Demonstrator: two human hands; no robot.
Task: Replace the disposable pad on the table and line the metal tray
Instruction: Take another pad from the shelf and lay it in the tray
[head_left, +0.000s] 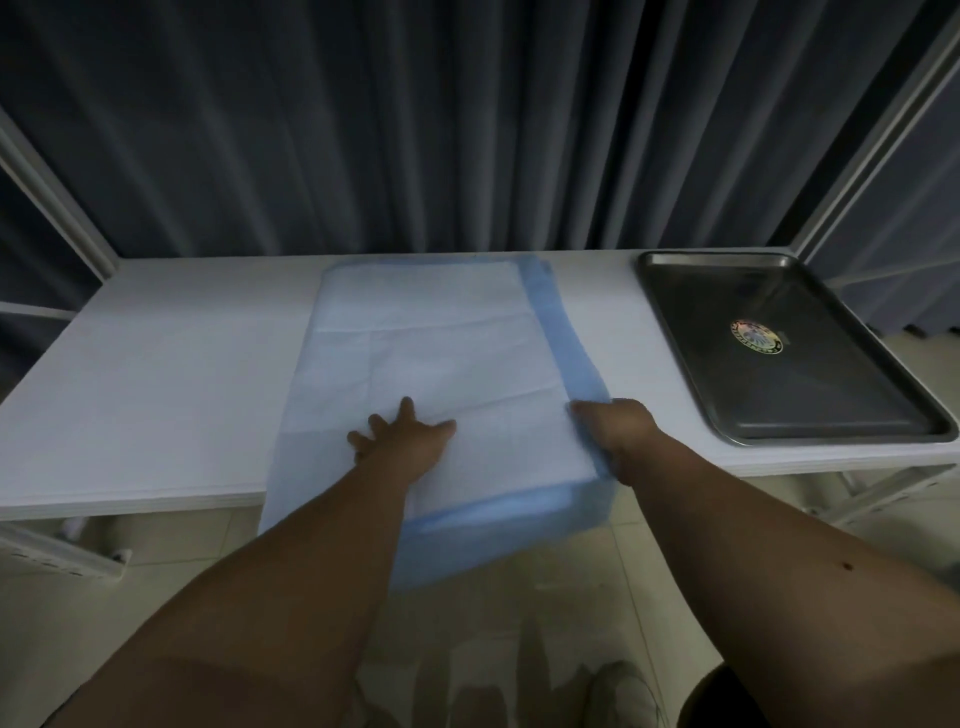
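Your left hand (402, 434) lies flat, fingers spread, on the pad (426, 364); your right hand (615, 431) grips its blue edge (near end overhangs the table (156, 364)). Metal tray (779, 343) sits far right.

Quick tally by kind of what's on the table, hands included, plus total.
Blue-edged white disposable pad: 1
Dark rectangular metal tray, unlined, round sticker inside: 1
Hands: 2, left hand flat on the pad, right hand gripping its blue edge
Total: 4
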